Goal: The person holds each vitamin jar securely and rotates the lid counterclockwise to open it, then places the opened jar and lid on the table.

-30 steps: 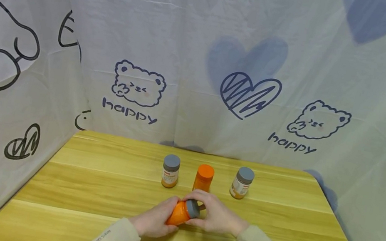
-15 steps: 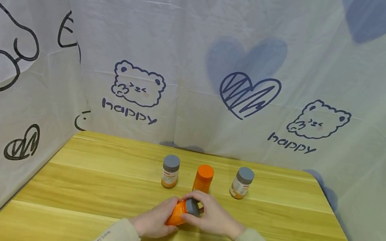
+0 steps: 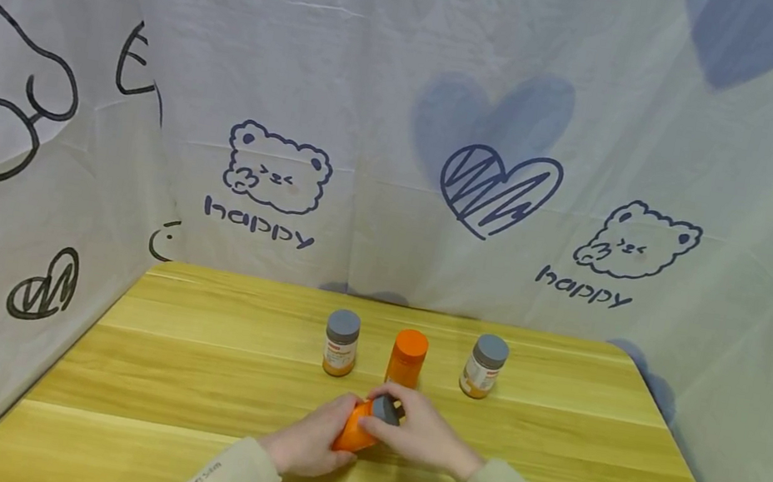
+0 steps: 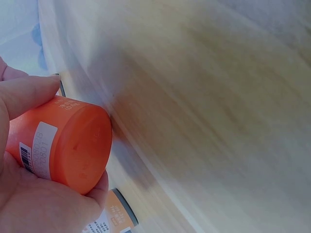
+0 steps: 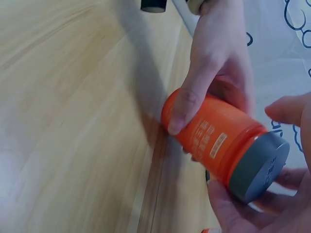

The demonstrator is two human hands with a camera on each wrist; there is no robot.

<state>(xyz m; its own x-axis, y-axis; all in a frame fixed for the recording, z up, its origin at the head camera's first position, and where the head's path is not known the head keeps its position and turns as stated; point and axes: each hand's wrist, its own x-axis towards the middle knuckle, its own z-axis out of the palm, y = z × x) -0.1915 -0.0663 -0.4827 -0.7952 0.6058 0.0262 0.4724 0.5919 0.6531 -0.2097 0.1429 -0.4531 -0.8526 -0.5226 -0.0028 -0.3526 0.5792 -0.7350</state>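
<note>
My left hand (image 3: 317,437) grips an orange bottle (image 3: 357,428) round its body, tilted over the table with its lid end up and to the right. In the left wrist view the bottle's flat orange base (image 4: 87,150) faces outward, and a white barcode label (image 4: 40,150) shows between the fingers. My right hand (image 3: 424,432) holds the bottle's grey lid (image 5: 260,167), thumb on the near side and fingers on the far side. The right wrist view shows one digit standing off from the lid while other fingertips (image 5: 224,206) lie against its lower edge.
Behind the hands stand two grey-lidded bottles, one left (image 3: 341,343) and one right (image 3: 485,366). Between them is an orange-capped bottle (image 3: 409,356), its lower part hidden by my right hand. A wooden table (image 3: 183,377) lies below; a printed curtain (image 3: 392,107) hangs round it.
My right hand has turned about the lid: its thumb has moved up and left over the bottle, and its wrist has dropped slightly left. The left hand and bottle stay nearly still.
</note>
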